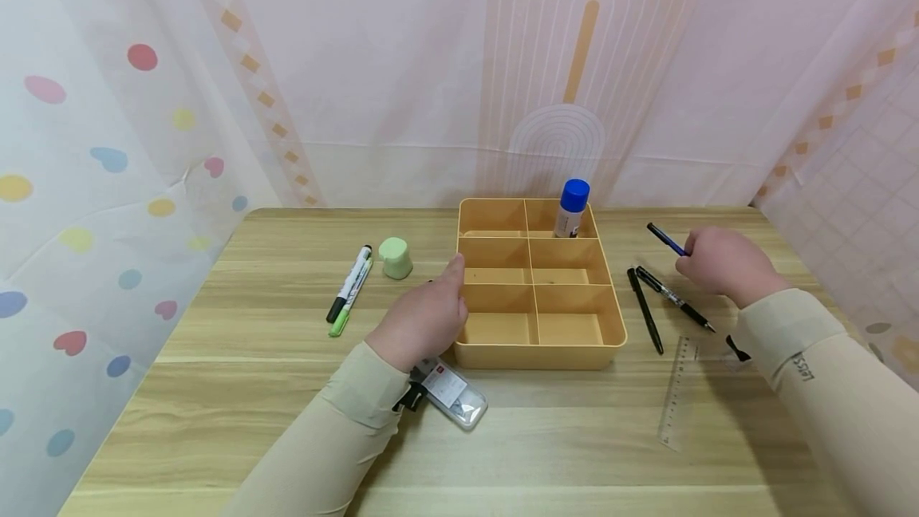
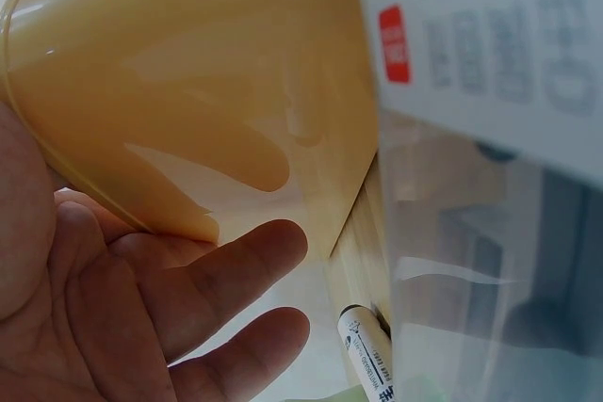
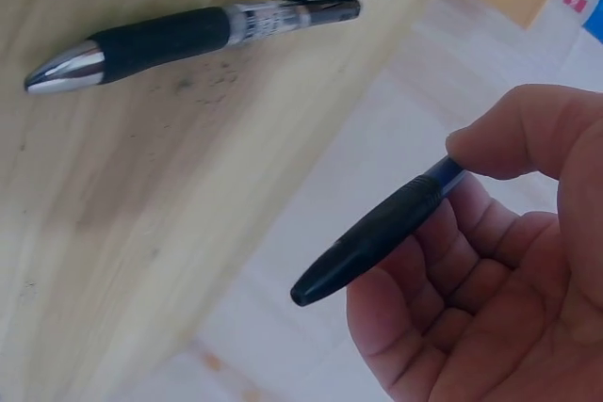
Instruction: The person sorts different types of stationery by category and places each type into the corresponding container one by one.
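A blue-and-black pen [image 1: 666, 238] is pinched in my right hand [image 1: 728, 263] at the right of the table. In the right wrist view its dark grip end [image 3: 367, 242] sticks out past the thumb and fingers. My left hand [image 1: 424, 321] holds the left wall of a yellow six-compartment organizer [image 1: 531, 356], with the thumb by the rim and two fingers [image 2: 240, 275] stretched loosely outside it. A blue-capped glue stick [image 1: 572, 210] stands in its back right compartment. Below the right hand lie a black-grip pen [image 1: 675, 297] and a slim black pen [image 1: 644, 311].
Left of the organizer are a black-and-white marker [image 1: 349, 284], a green highlighter [image 1: 350, 298] and a pale green object [image 1: 396, 258]. A clear package [image 1: 454, 396] with a white label lies under the left wrist. A transparent ruler [image 1: 678, 393] lies at front right.
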{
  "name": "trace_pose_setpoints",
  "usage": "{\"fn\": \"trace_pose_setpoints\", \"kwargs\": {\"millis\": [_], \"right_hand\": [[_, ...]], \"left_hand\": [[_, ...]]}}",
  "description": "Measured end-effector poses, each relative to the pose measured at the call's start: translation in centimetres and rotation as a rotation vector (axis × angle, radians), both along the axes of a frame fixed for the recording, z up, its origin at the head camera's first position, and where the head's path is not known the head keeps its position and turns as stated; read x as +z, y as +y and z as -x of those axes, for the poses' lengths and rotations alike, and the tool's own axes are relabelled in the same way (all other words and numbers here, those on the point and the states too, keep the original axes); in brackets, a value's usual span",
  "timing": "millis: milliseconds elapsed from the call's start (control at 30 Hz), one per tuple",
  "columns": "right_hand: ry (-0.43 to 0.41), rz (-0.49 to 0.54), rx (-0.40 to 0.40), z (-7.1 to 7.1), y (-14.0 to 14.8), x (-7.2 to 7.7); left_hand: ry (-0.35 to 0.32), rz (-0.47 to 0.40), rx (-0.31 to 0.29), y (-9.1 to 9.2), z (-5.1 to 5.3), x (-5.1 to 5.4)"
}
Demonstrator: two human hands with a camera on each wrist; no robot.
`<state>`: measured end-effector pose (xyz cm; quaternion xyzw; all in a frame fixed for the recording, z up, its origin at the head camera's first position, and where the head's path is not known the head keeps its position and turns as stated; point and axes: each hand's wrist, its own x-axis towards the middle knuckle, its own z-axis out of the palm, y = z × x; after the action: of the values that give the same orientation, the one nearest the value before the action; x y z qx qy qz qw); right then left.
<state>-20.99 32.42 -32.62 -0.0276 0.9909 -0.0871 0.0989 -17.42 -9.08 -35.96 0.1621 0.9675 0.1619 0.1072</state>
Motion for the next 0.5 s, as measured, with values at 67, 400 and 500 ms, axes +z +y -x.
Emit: {"fn": "trace_pose_setpoints", "kwargs": {"millis": [67, 400, 500], "right_hand": [[0.008, 0.008, -0.003, -0.1, -0.3, 0.3], [0.074, 0.093, 0.004, -0.5, -2.2, 1.3], [0.104, 0.114, 0.007, -0.6, -2.9, 1.6]], "left_hand": [[0.006, 0.004, -0.004, 0.0, 0.0, 0.0], [-0.004, -0.007, -0.001, 0.0, -0.1, 0.0], [-0.012, -0.014, 0.002, 0.0, -0.1, 0.1]]}}
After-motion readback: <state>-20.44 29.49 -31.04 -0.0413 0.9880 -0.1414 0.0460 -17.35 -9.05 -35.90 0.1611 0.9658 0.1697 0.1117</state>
